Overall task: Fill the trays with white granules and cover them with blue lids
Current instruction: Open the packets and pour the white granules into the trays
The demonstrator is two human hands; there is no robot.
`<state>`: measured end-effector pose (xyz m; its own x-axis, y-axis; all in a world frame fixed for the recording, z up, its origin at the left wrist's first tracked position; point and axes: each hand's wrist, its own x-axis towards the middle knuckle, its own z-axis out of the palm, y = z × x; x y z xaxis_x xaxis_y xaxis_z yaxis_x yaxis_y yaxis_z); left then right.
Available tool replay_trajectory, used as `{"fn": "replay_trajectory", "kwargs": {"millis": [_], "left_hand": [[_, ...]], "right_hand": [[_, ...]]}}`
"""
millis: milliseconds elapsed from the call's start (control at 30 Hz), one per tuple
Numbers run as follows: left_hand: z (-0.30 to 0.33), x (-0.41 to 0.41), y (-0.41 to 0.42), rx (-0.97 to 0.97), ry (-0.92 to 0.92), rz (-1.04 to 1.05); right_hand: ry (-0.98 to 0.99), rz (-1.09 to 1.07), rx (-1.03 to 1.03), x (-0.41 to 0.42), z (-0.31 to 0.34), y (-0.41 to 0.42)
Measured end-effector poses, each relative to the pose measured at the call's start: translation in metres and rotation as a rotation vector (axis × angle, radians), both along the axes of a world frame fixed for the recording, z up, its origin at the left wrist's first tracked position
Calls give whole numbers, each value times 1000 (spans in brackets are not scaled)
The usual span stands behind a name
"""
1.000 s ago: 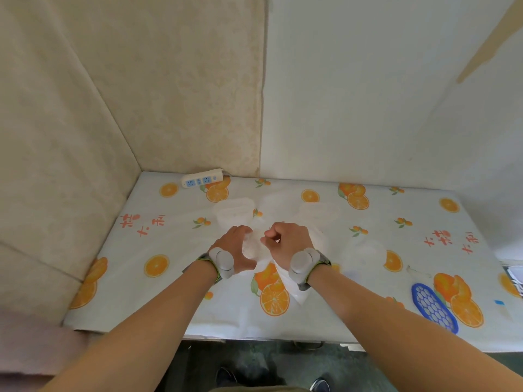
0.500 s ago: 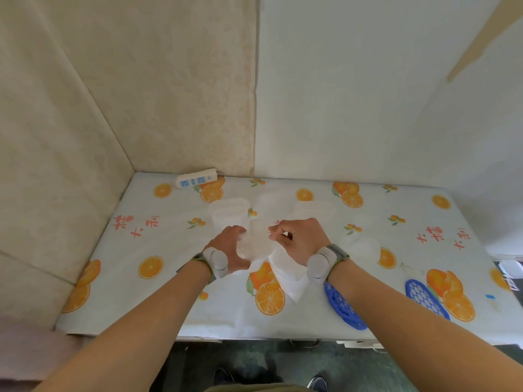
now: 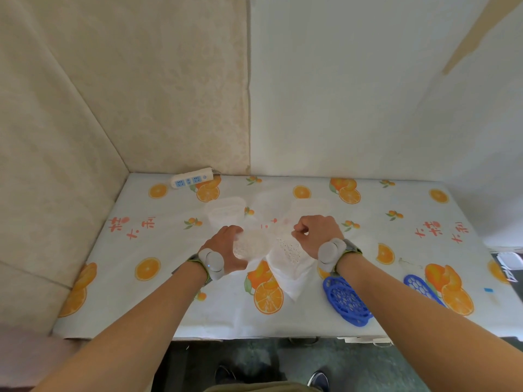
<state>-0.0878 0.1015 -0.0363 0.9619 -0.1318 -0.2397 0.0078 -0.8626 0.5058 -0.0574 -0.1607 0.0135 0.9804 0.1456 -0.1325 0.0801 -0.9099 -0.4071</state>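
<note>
1. Between the two hands, above the tablecloth (image 3: pixel 119 281), a clear tray (image 3: pixel 250 246) full of white granules (image 3: pixel 246 241) is held up off the surface.
2. At the tray's near-left side the left hand (image 3: pixel 223 250) grips it, fingers curled round its far rim and thumb along its near edge.
3. On the tray's right, the right hand (image 3: pixel 317 236) is clenched, its fingers pinching the top of a thin white bag (image 3: pixel 288 261) that hangs down from the fist to the cloth.
4. Small white grains show through the bag's upper part, just beside the tray; the bag's lower corner lies on the cloth, near and to the right of the tray.
5. Beyond the tray stand more clear trays (image 3: pixel 225 212), pale and hard to tell apart; how many there are I cannot tell.
6. Near and to the right of the tray, a blue lid (image 3: pixel 346 301) with a honeycomb pattern lies on the cloth, partly under the right forearm.
7. Farther right of the tray, a second blue lid (image 3: pixel 418 287) rests by a printed orange, partly hidden by the same arm.
8. Each wrist carries a grey band device (image 3: pixel 212 263) just behind the hand.
9. Far left of the tray, at the wall, lies a white power strip (image 3: pixel 192 178) with blue sockets.
10. Below the tray, past the table edge, dark shoes (image 3: pixel 318 380) stand on the floor.
</note>
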Motion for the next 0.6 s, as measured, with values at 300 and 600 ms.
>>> {"fn": "replay_trajectory", "kwargs": {"millis": [300,600], "left_hand": [[3,1,-1,5,6,-11],[6,2,-1,-3,27,-16]], "right_hand": [[88,77,-222,4,-14,20],[235,-195,-6,4,-15,45]]}}
